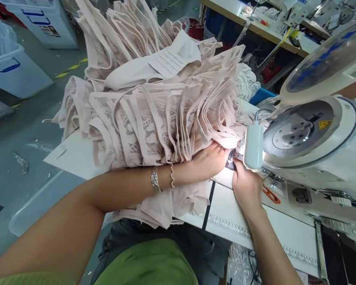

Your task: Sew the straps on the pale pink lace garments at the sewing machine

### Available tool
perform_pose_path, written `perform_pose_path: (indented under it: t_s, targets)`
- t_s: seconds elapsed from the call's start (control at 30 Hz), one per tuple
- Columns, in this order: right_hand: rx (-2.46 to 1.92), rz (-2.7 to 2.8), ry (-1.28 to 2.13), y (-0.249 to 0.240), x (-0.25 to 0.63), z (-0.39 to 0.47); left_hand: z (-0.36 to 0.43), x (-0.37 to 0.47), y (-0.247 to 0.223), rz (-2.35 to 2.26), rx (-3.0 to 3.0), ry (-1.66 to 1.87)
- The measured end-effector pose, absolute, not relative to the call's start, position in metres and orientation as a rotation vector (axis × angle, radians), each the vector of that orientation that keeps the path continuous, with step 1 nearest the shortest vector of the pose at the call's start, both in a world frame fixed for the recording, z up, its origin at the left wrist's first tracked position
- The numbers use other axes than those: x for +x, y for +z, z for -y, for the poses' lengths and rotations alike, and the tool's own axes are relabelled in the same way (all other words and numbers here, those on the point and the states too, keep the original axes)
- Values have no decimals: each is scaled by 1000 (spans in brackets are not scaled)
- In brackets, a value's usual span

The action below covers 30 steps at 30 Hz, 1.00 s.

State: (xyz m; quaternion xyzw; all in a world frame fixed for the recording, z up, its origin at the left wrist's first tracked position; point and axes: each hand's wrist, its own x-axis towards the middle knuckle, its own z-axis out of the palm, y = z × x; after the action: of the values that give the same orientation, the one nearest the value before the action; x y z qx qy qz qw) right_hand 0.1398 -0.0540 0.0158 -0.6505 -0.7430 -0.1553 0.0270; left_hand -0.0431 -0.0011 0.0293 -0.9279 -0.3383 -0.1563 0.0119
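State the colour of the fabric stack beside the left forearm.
The fabric stack is pale pinkish beige, best seen in the head view.

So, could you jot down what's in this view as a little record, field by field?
Left hand: against the fabric pile, fingertips partly hidden
Left wrist: two bracelets
Right hand: below the small lamp, thumb toward the left hand, other fingers mostly hidden
Fabric: pale pink-beige, many layers, some lace
On the pile: a paper slip with lines
Machine: white sewing machine, at picture right
Near right wrist: an orange tool
Floor, picture left: pale bins, blue handles
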Motion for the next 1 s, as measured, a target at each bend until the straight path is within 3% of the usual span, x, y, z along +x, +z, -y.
perform_pose_path:
  t_s: [0.3, 1.0]
  targets:
    - [-1753, 2325, -361, 11, 139, 60, -23, -42, 10, 947, -3195, -635]
    - [-1973, 2231, -248, 10, 143, 66, -20, -40, 19, 1094, -3309, -516]
